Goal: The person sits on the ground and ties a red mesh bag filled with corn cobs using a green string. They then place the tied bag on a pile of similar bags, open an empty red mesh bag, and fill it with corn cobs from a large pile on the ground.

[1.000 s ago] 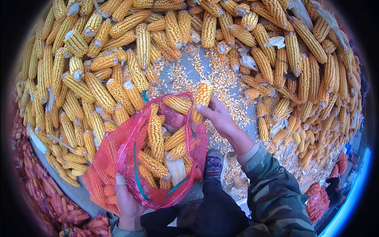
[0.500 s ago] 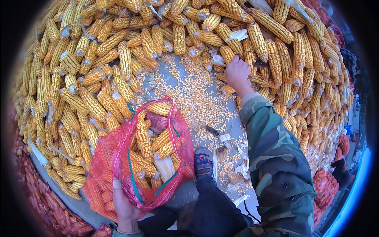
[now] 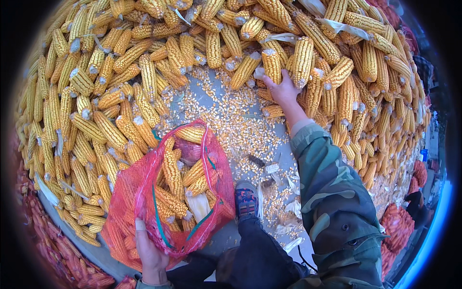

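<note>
At the lower left, my left hand (image 3: 152, 253) holds the near rim of a red mesh bag (image 3: 122, 219), its thumb outside and its other fingers partly hidden by the netting. Inside the open bag lie several yellow ears of corn (image 3: 172, 174) and a pale husk piece (image 3: 199, 207). My right hand (image 3: 285, 92) reaches to the heap at the upper right. Its thumb and fingers close round the lower end of an ear of corn (image 3: 272, 66), while another ear (image 3: 302, 61) stands right against the fingers.
A large heap of corn ears (image 3: 103, 130) curves round the left, far and right sides. Loose kernels (image 3: 255, 137) are scattered over the grey floor between. My shoe (image 3: 246, 200) is beside the bag. Filled red mesh bags (image 3: 397, 226) stand at the right, more at the lower left.
My right hand has shifted slightly left and closed on an ear. Several ears around it have tilted or slid. My left hand and the bag are almost where they were.
</note>
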A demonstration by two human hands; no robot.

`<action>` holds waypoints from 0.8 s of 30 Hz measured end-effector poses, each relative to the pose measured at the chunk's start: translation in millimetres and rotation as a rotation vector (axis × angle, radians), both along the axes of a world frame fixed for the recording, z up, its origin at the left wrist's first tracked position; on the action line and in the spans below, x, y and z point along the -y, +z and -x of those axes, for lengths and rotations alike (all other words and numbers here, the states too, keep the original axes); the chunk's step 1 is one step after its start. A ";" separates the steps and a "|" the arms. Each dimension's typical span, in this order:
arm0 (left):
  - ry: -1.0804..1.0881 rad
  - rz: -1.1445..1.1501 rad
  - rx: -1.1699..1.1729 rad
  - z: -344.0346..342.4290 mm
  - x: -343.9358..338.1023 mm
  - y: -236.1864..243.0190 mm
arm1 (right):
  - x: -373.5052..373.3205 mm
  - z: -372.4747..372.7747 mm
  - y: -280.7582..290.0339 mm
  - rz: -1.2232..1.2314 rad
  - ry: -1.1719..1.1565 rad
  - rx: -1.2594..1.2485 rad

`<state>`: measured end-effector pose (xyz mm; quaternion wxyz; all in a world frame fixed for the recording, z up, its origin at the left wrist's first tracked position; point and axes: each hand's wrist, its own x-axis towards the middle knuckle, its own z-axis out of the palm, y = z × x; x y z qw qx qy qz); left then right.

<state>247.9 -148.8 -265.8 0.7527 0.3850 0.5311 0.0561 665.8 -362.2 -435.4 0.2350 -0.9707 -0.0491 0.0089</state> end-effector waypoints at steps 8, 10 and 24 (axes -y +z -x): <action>0.123 0.017 0.021 -3.2 0.9 10.7 | -6.2 118.7 -14.7 -1.161 -0.131 -0.915; 0.159 0.035 -0.025 0.8 -0.1 13.6 | 5.8 154.9 -6.3 -1.068 -0.156 -0.962; 0.041 -0.065 0.279 34.3 8.8 40.6 | -91.4 309.2 55.2 -0.379 0.898 -0.658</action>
